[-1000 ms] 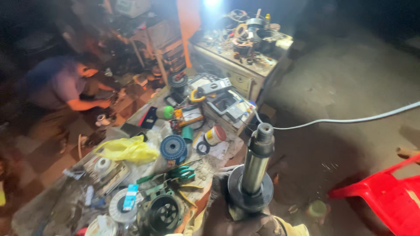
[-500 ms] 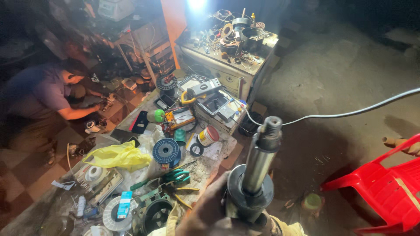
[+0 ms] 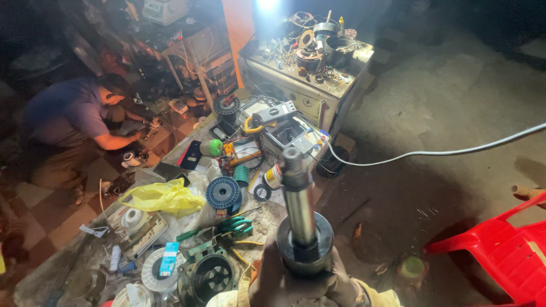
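Both hands are wrapping around the base of a motor rotor shaft (image 3: pixel 300 219), holding it upright at 6 o'clock in the head view. The left hand (image 3: pixel 272 278) is gripping the dark round collar from the 7 o'clock side, and the right hand (image 3: pixel 341 281) is closing on it from the 5 o'clock side; the fingers themselves are mostly hidden under the collar. The steel shaft is rising from that collar toward 12 o'clock, ending in a narrower grey tip.

A cluttered workbench (image 3: pixel 267 219) is stretching from 7 o'clock up toward 11 o'clock. On it, a blue wire spool (image 3: pixel 223 193) is lying just beside a crumpled yellow plastic bag (image 3: pixel 164 196), green-handled pliers (image 3: pixel 236 226) are resting near the shaft's collar, and a dark motor housing (image 3: pixel 209 276) is sitting at 7 o'clock. A yellow-and-grey clamp meter (image 3: pixel 272 115) is lying farther up the bench.

At 12 o'clock a cabinet (image 3: pixel 301 94) is carrying coils and metal parts under a bright lamp. A white cable (image 3: pixel 443 151) is crossing the dirt floor toward 3 o'clock. A red plastic chair (image 3: pixel 500 250) is standing at 4 o'clock. At 9 o'clock another person (image 3: pixel 74 128) in a blue shirt is crouching over the tiled floor, well apart from the shaft
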The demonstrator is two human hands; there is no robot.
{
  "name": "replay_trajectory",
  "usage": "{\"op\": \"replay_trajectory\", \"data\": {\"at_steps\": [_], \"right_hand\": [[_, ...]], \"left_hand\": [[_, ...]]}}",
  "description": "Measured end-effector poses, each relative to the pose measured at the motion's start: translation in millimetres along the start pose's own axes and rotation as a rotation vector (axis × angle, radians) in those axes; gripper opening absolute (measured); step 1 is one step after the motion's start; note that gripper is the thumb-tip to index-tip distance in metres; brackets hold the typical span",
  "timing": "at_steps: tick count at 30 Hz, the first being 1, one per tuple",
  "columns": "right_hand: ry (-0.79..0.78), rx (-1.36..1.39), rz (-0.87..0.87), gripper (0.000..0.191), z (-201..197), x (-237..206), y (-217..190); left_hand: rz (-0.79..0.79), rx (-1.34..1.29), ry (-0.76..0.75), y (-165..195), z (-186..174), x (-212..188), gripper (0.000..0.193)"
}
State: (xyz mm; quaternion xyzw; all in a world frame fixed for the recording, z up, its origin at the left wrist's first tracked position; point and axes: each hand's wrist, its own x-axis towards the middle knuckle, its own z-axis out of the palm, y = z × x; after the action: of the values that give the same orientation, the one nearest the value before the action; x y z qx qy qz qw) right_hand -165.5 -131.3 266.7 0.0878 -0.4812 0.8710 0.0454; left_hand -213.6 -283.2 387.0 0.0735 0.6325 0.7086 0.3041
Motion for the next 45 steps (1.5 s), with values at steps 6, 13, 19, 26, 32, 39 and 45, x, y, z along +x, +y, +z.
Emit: {"op": "replay_trajectory", "data": {"at_steps": [6,13,19,26,32,39,45], "right_hand": [[-0.058,-0.087,0.102,0.122,-4.5,10.5,-15.8],[-0.240,-0.347,0.076,0.105,-4.5,21.5,-46.5],[-0.101,-1.051,-0.291,0.056,0.4,23.8,-77.0],[0.314,-1.239,-0.387,0.037,-15.5,11.4,-110.6],[0.203,-1.508,-0.979,0.037,22.9,11.3,-166.8],[-0.479,-2.021,-0.593,0.053,36.4,21.1,-184.4],[-0.658,-2.102,-0.208,0.057,4.1,30.4,-163.2]], "left_hand": [[0.503,-0.121,-0.211,-11.1,-10.8,23.1,0.057],[0.500,-0.346,-0.244,-20.6,-15.1,22.3,0.041],[0.626,-0.164,-0.070,-11.9,-28.0,21.3,0.034],[0.918,0.544,0.240,4.2,-47.4,15.3,0.047],[0.823,0.779,0.202,1.6,-60.9,15.7,0.064],[0.710,1.081,-0.036,-22.0,-57.1,26.8,0.061],[0.506,1.148,-0.226,-55.9,-44.7,39.7,0.065]]}}
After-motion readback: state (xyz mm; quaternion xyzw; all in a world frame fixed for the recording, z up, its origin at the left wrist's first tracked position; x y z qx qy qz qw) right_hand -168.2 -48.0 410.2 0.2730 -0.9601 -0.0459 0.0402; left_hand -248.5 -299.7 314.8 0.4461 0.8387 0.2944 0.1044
